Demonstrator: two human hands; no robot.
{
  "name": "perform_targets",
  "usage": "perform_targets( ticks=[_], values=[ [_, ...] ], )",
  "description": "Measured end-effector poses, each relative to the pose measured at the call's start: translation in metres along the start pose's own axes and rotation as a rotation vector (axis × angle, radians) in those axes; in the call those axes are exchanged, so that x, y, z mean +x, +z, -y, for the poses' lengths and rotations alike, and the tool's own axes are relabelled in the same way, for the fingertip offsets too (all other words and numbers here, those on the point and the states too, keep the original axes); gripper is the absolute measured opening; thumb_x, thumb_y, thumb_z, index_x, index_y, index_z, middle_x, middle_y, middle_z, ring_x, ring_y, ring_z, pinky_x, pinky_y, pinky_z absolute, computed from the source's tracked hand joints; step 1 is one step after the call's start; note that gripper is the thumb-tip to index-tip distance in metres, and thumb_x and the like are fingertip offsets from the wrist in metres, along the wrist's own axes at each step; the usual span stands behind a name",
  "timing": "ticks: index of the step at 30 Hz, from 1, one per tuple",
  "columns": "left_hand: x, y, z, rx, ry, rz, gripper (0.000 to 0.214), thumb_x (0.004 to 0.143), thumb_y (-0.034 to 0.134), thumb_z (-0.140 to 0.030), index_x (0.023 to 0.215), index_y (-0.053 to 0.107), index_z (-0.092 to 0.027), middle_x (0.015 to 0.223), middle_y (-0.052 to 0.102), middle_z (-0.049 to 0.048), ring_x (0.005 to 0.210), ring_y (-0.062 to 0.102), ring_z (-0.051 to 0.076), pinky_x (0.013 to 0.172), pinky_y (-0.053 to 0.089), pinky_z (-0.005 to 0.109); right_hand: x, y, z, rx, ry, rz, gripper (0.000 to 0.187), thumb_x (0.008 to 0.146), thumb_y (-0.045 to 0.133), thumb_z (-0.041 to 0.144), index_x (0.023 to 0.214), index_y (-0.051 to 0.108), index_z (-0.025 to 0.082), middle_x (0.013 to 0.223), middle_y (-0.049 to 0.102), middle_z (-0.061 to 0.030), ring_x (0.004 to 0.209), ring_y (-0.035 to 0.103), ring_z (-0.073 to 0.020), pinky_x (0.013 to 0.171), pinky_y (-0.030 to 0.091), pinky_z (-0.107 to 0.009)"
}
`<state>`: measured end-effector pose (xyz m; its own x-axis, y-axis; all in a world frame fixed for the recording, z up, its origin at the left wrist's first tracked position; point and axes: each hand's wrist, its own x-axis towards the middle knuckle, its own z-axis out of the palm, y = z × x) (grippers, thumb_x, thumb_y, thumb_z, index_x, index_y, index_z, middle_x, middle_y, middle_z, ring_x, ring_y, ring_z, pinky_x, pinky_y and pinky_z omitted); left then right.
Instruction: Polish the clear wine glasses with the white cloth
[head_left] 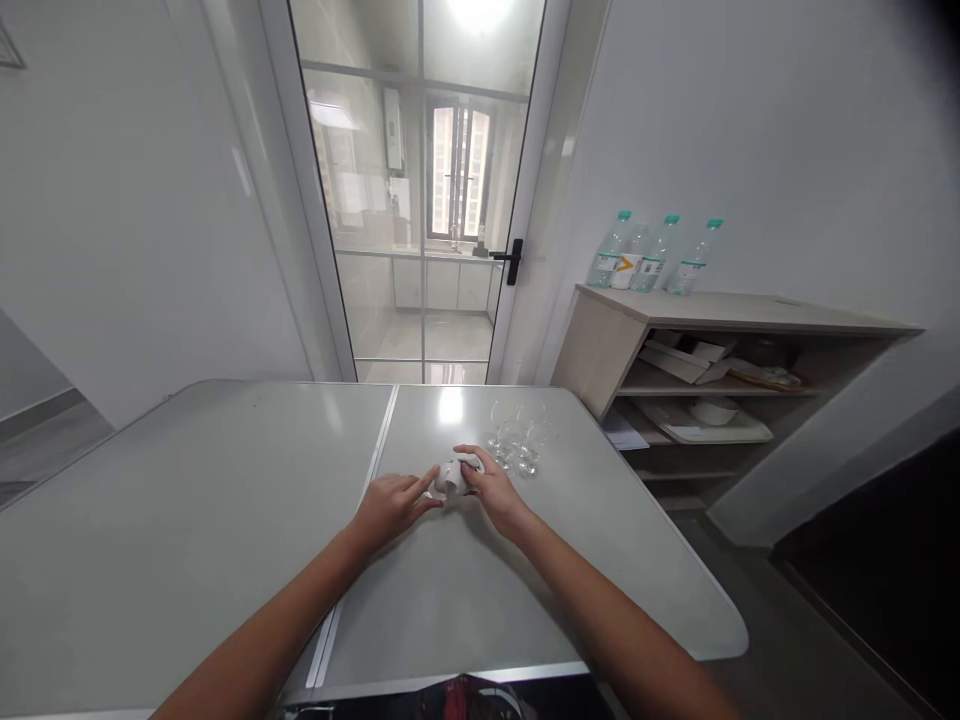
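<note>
My right hand is closed around a crumpled white piece, which looks like tissue or thin cloth. From the other side, my left hand grips the same bundle between thumb and fingers. A clear, shiny edge shows at its lower left, perhaps a glass inside, but the wrapping and fingers hide most of it. Just beyond my right hand, several clear stemmed glasses stand close together on the grey table; their outlines are faint.
A metal-edged seam crosses the table left of my hands. To the right stands a wooden shelf unit, with several bottles on top and trays and boxes inside. Behind the table is a glass door with a black handle.
</note>
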<state>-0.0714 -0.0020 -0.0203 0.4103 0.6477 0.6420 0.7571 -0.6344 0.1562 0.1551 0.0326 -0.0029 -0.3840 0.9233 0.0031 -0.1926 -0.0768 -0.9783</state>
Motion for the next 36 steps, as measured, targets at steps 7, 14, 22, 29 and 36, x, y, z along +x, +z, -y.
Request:
perform_targets(
  ticks=[7, 14, 22, 29, 36],
  values=[
    [0.003, 0.003, -0.008, -0.355, -0.247, 0.029, 0.05, 0.091, 0.072, -0.049, 0.131, 0.072, -0.02, 0.069, 0.069, 0.0013, 0.055, 0.052, 0.011, 0.058, 0.04, 0.023, -0.005, -0.001, 0.007, -0.354, -0.279, 0.068, 0.044, 0.098, 0.058, 0.046, 0.138, 0.06, 0.028, 0.118, 0.065, -0.0046, 0.105, 0.058, -0.023, 0.094, 0.046, -0.035],
    [0.011, -0.007, -0.008, -1.167, -0.712, 0.434, 0.062, 0.089, 0.066, -0.063, 0.106, 0.079, -0.005, 0.064, 0.063, 0.0035, 0.038, 0.034, 0.004, 0.039, 0.02, 0.022, -0.012, -0.011, 0.023, -0.678, -0.523, 0.386, 0.043, 0.1, 0.054, 0.029, 0.144, 0.054, 0.027, 0.114, 0.069, -0.0067, 0.1, 0.062, -0.0244, 0.094, 0.046, -0.039],
    [0.002, 0.008, -0.011, -0.281, -0.193, -0.146, 0.05, 0.093, 0.07, -0.045, 0.137, 0.068, -0.021, 0.069, 0.069, -0.0018, 0.051, 0.05, 0.007, 0.058, 0.042, 0.021, -0.011, -0.005, 0.025, -0.419, -0.454, 0.203, 0.027, 0.099, 0.058, 0.035, 0.123, 0.058, 0.025, 0.115, 0.063, -0.0065, 0.097, 0.059, -0.0228, 0.087, 0.046, -0.035],
    [-0.001, 0.003, -0.009, 0.162, 0.143, -0.2, 0.057, 0.098, 0.067, -0.041, 0.147, 0.055, -0.015, 0.065, 0.069, -0.0009, 0.056, 0.062, 0.013, 0.058, 0.041, 0.024, -0.008, -0.001, 0.02, -0.186, -0.274, 0.046, 0.036, 0.096, 0.061, 0.051, 0.122, 0.058, 0.027, 0.107, 0.061, -0.0028, 0.094, 0.057, -0.0223, 0.087, 0.045, -0.032],
    [0.0, 0.001, -0.002, 0.164, 0.174, -0.094, 0.045, 0.101, 0.058, -0.031, 0.144, 0.058, -0.017, 0.077, 0.075, 0.0042, 0.059, 0.065, 0.014, 0.058, 0.044, 0.024, -0.011, 0.001, 0.017, -0.302, -0.233, 0.19, 0.056, 0.098, 0.059, 0.054, 0.148, 0.048, 0.031, 0.129, 0.057, -0.0044, 0.12, 0.052, -0.0253, 0.109, 0.037, -0.038]
  ],
)
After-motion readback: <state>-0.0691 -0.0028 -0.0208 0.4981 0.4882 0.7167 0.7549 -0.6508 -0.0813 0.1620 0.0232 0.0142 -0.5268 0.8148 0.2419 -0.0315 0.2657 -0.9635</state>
